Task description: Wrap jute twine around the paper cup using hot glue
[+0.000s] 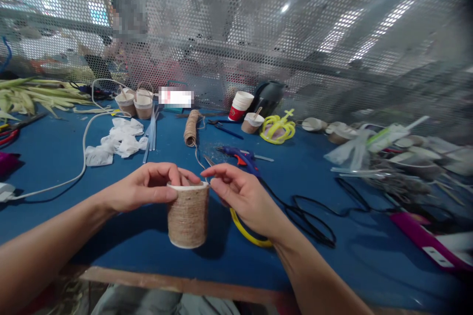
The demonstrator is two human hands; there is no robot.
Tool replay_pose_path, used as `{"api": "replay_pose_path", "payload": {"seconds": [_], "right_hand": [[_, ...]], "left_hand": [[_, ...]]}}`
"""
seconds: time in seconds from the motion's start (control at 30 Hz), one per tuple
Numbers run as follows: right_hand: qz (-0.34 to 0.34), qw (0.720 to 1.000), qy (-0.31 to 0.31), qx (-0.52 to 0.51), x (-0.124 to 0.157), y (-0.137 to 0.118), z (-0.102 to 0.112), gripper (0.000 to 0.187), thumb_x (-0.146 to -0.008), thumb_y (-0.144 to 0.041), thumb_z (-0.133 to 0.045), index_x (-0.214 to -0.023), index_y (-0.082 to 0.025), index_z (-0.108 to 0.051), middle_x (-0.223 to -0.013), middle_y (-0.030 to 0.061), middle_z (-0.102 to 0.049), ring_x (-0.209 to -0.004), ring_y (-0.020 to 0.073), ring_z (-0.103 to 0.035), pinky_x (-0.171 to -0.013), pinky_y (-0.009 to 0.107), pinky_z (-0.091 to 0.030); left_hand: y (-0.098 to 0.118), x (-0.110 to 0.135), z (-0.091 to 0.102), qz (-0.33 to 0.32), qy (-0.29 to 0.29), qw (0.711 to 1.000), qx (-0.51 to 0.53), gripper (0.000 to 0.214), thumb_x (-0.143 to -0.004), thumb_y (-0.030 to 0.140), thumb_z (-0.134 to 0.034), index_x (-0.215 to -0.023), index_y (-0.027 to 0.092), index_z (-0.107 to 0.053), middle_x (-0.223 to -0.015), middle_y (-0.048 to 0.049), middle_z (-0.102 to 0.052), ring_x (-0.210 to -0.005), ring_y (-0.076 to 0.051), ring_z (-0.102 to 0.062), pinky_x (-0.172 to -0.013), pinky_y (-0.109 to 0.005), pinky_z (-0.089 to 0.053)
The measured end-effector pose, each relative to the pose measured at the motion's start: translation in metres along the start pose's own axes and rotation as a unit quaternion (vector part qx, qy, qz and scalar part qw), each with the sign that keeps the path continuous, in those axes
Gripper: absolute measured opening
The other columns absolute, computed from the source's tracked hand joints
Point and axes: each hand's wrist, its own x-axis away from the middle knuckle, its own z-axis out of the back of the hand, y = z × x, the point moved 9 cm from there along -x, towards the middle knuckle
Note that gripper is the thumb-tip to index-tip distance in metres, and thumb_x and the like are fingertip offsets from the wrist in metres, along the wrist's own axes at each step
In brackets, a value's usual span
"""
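A paper cup wrapped in brown twine (187,216) is held upright just above the blue table (55,157). My left hand (148,187) grips its rim, thumb on the side and fingers curled over the top. My right hand (240,194) pinches the thin twine strand at the cup's right rim. The strand runs back to a twine spool (191,127) lying farther away. Yellow-handled scissors (247,234) lie under my right hand.
A blue glue gun (240,156) with a black cord (314,214) lies behind my hands. White crumpled material (118,140), small cups (135,102), stacked paper cups (241,104), a yellow crown (278,128), green leaves (33,96). Clutter fills the right side. A mesh screen stands behind, a person beyond it.
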Motion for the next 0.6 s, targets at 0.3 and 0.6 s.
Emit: {"api": "replay_pose_path", "payload": {"seconds": [0.3, 0.6], "right_hand": [[-0.040, 0.993, -0.062, -0.091, 0.002, 0.010, -0.010, 0.026, -0.080, -0.042, -0.056, -0.080, -0.016, -0.059, -0.056, -0.0063, -0.039, -0.049, 0.0065, -0.036, -0.045, 0.020, -0.029], [-0.001, 0.997, -0.019, 0.073, 0.001, -0.001, 0.003, 0.019, -0.083, -0.034, -0.051, -0.074, -0.019, -0.059, -0.062, -0.0024, -0.049, -0.056, 0.0101, -0.043, -0.053, 0.022, -0.037]], "left_hand": [[-0.001, -0.001, -0.006, -0.002, -0.031, 0.997, 0.065, 0.012, -0.072, 0.025, -0.066, -0.072, 0.014, -0.060, -0.103, -0.0100, -0.064, -0.106, -0.025, -0.053, -0.092, -0.041, -0.038], [0.004, -0.009, 0.005, -0.030, -0.024, 0.991, -0.126, 0.032, -0.064, 0.038, -0.073, -0.085, 0.016, -0.062, -0.101, -0.0094, -0.064, -0.121, -0.027, -0.042, -0.106, -0.043, -0.021]]}}
